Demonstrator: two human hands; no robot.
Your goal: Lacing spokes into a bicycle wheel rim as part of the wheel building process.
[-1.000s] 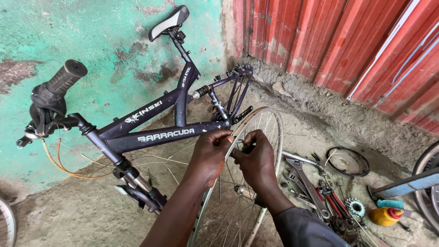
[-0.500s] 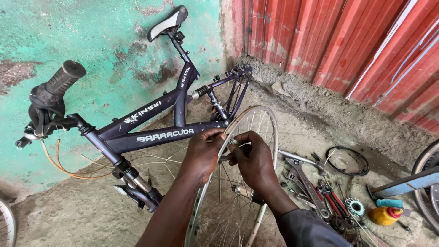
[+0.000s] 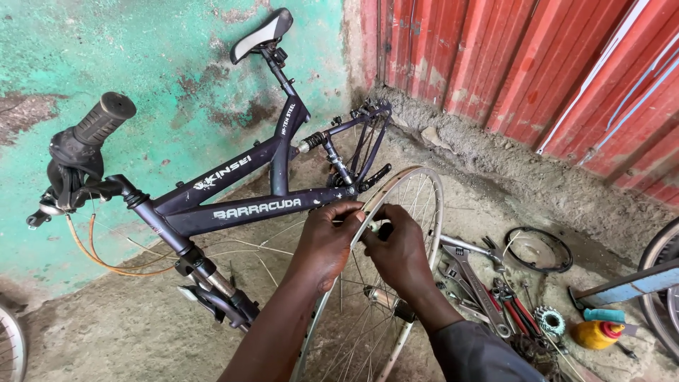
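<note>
Currently bare wheel rim (image 3: 424, 212) upright, plane running near-to-far; left hand (image 3: 327, 244) pinches rim's left edge, right hand (image 3: 399, 251) closed on small dark tool at rim, hub (image 3: 385, 301) below.

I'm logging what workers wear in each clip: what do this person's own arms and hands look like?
Both hands are bare: no gloves, rings or watch show on the left hand or the right hand. The left forearm is uncovered as far as the frame's lower edge. The right arm wears a dark grey sleeve pushed up the forearm, leaving the wrist bare. No markings or bandages show.
</note>
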